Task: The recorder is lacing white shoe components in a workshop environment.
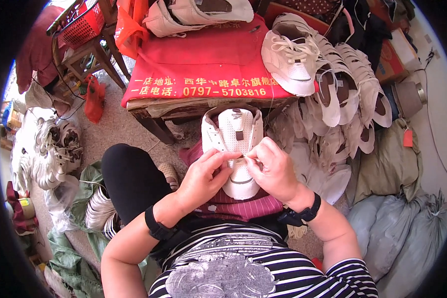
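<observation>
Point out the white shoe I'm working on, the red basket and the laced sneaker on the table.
white shoe (232, 130): head view, perforated toe.
red basket (87, 24): head view, mesh side.
laced sneaker (289, 54): head view, side panel.

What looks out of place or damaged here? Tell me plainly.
Nothing looks damaged or spilled. The left hand and right hand pinch a thin lace or thread at the front of a white shoe upper on the lap. Finished white sneakers lie heaped in a loose pile against the red-covered table, untidy but intact.
</observation>
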### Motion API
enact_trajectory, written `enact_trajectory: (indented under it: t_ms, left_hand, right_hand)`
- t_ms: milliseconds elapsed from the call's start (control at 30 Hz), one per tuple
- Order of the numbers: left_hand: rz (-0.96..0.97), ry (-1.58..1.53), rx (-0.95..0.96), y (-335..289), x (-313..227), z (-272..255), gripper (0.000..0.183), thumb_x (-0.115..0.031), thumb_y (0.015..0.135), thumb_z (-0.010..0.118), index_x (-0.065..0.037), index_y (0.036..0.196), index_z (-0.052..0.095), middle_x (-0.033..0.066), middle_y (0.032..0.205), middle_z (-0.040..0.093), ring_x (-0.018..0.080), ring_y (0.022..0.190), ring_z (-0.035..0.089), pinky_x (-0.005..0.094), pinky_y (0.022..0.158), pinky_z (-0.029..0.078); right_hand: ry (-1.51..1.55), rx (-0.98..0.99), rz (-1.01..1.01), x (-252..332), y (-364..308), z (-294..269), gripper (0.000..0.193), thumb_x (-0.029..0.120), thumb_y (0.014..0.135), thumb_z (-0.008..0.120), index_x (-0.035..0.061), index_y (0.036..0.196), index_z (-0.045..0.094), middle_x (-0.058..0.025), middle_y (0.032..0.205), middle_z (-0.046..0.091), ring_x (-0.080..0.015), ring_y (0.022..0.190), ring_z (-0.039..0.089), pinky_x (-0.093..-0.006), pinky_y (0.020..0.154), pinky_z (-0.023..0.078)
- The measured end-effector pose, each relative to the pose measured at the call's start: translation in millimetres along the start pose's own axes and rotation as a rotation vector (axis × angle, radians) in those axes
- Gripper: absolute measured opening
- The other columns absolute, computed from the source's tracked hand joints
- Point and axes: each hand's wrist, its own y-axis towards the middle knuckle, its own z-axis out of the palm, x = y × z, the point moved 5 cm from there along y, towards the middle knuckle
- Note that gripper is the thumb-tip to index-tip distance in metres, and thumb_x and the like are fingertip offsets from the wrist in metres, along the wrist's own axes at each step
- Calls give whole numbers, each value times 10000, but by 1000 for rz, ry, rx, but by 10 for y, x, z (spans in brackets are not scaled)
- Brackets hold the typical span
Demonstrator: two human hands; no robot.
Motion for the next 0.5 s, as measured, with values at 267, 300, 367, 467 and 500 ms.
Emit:
enact_trajectory:
  t_ms: [267, 300, 367, 467, 500]
  left_hand:
    - [-12, -18, 5, 4, 1, -6, 400, 20, 860, 648, -87, 1245, 637, 27, 831, 490, 104, 672, 487, 248, 632, 446]
    - [-10, -19, 6, 8, -3, -1, 400, 20, 860, 648, -87, 1245, 637, 27, 831, 490, 104, 672, 487, 248, 632, 446]
    - [-32, -26, 1, 18, -1, 5, 381, 18, 865, 648, -83, 1233, 640, 19, 831, 489, 95, 669, 483, 243, 630, 445]
    - [-64, -41, 5, 15, 18, -8, 363, 15, 870, 646, -79, 1221, 642, 10, 821, 488, 89, 667, 484, 241, 625, 442]
    - [-63, -39, 5, 13, 20, -8, 363, 15, 870, 646, -79, 1221, 642, 10, 821, 488, 89, 667, 484, 241, 625, 442]
  right_hand:
    - [62, 78, 82, -12, -16, 28, 89, 43, 809, 678, 35, 837, 594, -116, 813, 575, -285, 712, 627, -373, 612, 501]
    - [60, 77, 83, -40, -16, 50, 89, 43, 809, 678, 35, 837, 594, -116, 813, 575, -285, 712, 627, -373, 612, 501]
    - [331, 50, 195, -170, -17, 115, 72, 51, 832, 682, 21, 847, 618, -112, 822, 590, -242, 730, 623, -342, 643, 498]
    - [304, 85, 185, -127, -25, 93, 75, 57, 846, 688, 12, 839, 629, -106, 828, 594, -214, 733, 610, -327, 656, 492]
    - [305, 85, 183, -125, -24, 78, 75, 57, 846, 688, 12, 839, 629, -106, 828, 594, -214, 733, 610, -327, 656, 492]
